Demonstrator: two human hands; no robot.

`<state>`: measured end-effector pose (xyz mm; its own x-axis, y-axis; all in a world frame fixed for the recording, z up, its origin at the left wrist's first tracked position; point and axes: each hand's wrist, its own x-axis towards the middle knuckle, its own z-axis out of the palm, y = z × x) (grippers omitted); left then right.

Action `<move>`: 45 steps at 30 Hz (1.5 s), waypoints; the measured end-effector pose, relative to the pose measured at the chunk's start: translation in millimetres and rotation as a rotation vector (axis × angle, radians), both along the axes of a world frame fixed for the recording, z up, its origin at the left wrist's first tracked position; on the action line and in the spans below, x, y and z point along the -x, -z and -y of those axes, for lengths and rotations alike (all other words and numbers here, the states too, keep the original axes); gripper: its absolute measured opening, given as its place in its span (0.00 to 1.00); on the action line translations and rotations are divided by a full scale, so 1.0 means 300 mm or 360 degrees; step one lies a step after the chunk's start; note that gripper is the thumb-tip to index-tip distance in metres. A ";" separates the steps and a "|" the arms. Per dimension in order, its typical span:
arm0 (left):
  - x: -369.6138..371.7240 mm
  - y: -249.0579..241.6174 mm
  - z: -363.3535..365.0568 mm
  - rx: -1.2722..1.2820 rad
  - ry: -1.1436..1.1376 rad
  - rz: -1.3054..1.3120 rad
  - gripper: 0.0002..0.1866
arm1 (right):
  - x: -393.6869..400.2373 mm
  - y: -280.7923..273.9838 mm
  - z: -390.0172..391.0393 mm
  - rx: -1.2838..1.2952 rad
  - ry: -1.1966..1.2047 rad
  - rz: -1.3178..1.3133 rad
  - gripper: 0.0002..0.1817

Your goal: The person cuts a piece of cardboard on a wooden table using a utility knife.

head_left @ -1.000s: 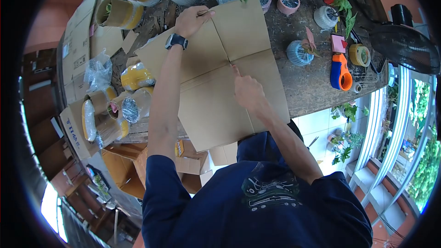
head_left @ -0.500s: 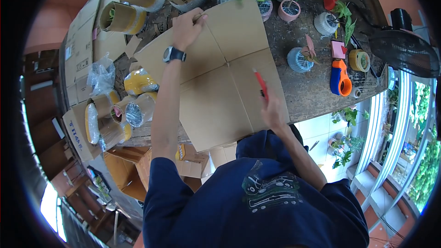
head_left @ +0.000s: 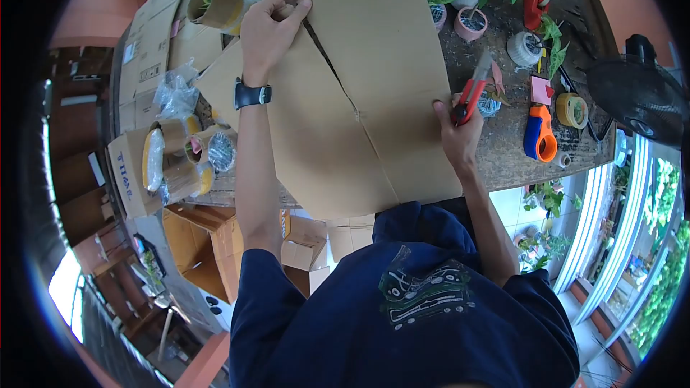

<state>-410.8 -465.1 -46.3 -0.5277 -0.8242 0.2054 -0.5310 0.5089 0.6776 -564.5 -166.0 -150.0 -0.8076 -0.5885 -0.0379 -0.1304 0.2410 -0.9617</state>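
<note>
A large flat cardboard sheet (head_left: 338, 165) leans over the table's front edge toward my body. A dark slit splits its upper half, running from the far edge down to the middle, where a crease continues toward me. My left hand (head_left: 269, 32), with a watch on the wrist, pinches the far edge just left of the slit. In my right hand (head_left: 461, 136) is a red utility knife (head_left: 471, 97), its blade pointing up and away. That hand is at the sheet's right edge, and its thumb lies over the cardboard.
Cardboard tubes (head_left: 223, 3) and plastic-wrapped bundles (head_left: 151, 158) crowd the left. Small potted plants (head_left: 471, 23), an orange-and-blue tape dispenser (head_left: 540, 136), a tape roll (head_left: 572, 110) and a black fan (head_left: 636, 93) stand right. An open box (head_left: 201, 244) sits below the table.
The slit in the sheet's upper half has spread open. My right hand moved up and right with the knife, from over the sheet to its right edge. My left hand shifted slightly left and up.
</note>
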 end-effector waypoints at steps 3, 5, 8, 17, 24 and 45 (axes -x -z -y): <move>-0.044 -0.009 -0.035 0.0188 -0.0053 -0.0157 0.15 | -0.018 -0.038 0.021 0.0064 0.0050 -0.0103 0.12; -0.075 -0.007 -0.045 0.0200 -0.0124 -0.0213 0.14 | -0.017 -0.058 0.031 0.0085 -0.0002 -0.0162 0.13; -0.112 0.013 -0.022 0.0167 -0.0203 -0.0235 0.14 | 0.023 -0.071 0.086 0.0114 -0.0175 -0.0248 0.13; -0.156 0.293 0.012 0.0552 -0.0308 0.0295 0.35 | 0.186 -0.093 0.318 -0.0253 -0.0653 -0.0741 0.15; -0.154 0.375 -0.134 0.0302 -0.0139 0.0329 0.43 | 0.182 -0.118 0.194 -0.0147 -0.0481 -0.0921 0.13; -0.218 0.672 -0.604 -0.0281 -0.0068 0.1025 0.50 | 0.138 0.313 0.246 -0.0501 -0.0748 -0.1823 0.16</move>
